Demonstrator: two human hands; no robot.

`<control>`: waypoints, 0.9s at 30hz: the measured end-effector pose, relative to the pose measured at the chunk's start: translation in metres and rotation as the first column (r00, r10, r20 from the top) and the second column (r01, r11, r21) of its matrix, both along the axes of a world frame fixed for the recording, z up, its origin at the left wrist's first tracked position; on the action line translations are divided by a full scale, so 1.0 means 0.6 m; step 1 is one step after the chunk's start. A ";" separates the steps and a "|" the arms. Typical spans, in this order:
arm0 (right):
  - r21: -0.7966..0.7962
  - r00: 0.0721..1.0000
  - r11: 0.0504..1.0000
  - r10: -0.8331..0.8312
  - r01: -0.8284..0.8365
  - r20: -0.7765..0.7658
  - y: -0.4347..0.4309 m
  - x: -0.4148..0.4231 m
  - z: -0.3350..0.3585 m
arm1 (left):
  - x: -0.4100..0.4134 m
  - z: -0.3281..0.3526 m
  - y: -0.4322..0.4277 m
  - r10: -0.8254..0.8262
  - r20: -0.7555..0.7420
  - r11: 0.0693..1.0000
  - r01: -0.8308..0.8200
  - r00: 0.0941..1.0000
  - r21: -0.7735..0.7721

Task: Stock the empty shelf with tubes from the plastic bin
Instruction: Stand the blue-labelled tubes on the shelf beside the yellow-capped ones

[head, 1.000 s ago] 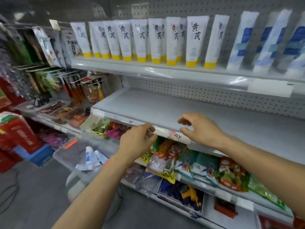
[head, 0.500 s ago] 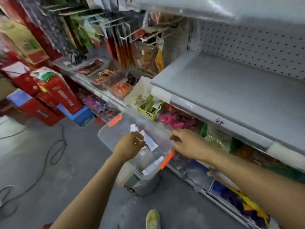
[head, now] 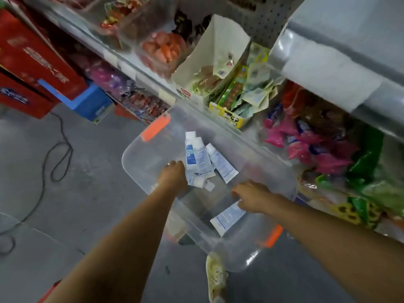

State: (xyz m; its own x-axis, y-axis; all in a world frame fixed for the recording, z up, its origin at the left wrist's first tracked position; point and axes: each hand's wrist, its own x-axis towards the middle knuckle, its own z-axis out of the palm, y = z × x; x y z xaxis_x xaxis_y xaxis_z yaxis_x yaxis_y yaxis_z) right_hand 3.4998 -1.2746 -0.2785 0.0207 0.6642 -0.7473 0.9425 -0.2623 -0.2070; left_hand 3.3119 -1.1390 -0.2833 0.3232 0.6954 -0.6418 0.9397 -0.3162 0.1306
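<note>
White tubes [head: 202, 159] lie loose in the clear plastic bin [head: 140, 169], frame centre. Left hand [head: 173, 178] touches the cluster; right hand [head: 251, 196] reaches a lone tube [head: 227, 217]; neither grip can be made out. Empty shelf [head: 349, 40], upper right, bare where visible: stocking barely begun.

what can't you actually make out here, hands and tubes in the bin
Head view only:
- Left hand: fingers hidden behind its own back, grip on the cluster of white-and-blue tubes unclear.
- Right hand: fingertips curl over the lone white tube; grasp uncertain.
- Tube print: blurred, too small.
- Grey empty shelf: cut off at the frame's edge.
</note>
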 end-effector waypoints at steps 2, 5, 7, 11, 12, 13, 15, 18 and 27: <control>-0.042 0.996 0.997 0.066 -0.063 0.052 0.005 -0.002 -0.042 | 0.011 -0.044 0.014 -0.113 -0.083 0.993 0.115 0.990 0.018; -0.083 0.965 0.973 0.223 -0.213 0.136 0.015 -0.001 -0.085 | 0.033 -0.099 0.021 -0.258 -0.190 0.962 0.269 0.947 0.037; -0.119 0.938 0.948 0.312 -0.295 0.154 0.020 -0.002 -0.109 | 0.049 -0.127 0.020 -0.268 -0.241 0.960 0.280 0.933 0.018; -0.203 0.879 0.882 0.456 -0.425 0.142 0.032 -0.012 -0.140 | 0.077 -0.157 0.010 -0.327 -0.401 0.921 0.383 0.856 0.068; -0.224 0.853 0.856 0.502 -0.467 0.142 0.036 -0.015 -0.143 | 0.081 -0.159 0.010 -0.354 -0.434 0.901 0.426 0.828 0.078; -0.239 0.826 0.829 0.546 -0.506 0.144 0.038 -0.017 -0.146 | 0.083 -0.159 0.010 -0.384 -0.457 0.882 0.466 0.802 0.078; -0.251 0.786 0.792 0.599 -0.556 0.150 0.038 -0.023 -0.148 | 0.083 -0.151 0.013 -0.440 -0.480 0.846 0.529 0.759 0.062; -0.233 0.746 0.769 0.636 -0.595 0.197 0.029 -0.029 -0.147 | 0.086 -0.129 0.016 -0.435 -0.454 0.848 0.523 0.777 0.083; -0.003 0.876 0.892 0.444 -0.452 0.190 -0.014 -0.035 -0.043 | 0.053 -0.003 -0.026 0.121 0.081 0.985 -0.130 0.989 0.113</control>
State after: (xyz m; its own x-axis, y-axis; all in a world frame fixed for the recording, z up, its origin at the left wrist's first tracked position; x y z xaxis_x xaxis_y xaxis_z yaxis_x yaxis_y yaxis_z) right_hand 3.4791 -1.2828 -0.3045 -0.1541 0.6639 -0.7318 0.9792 0.2018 -0.0231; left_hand 3.3436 -1.1546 -0.2853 0.2722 0.8028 -0.5305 0.9620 -0.2138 0.1699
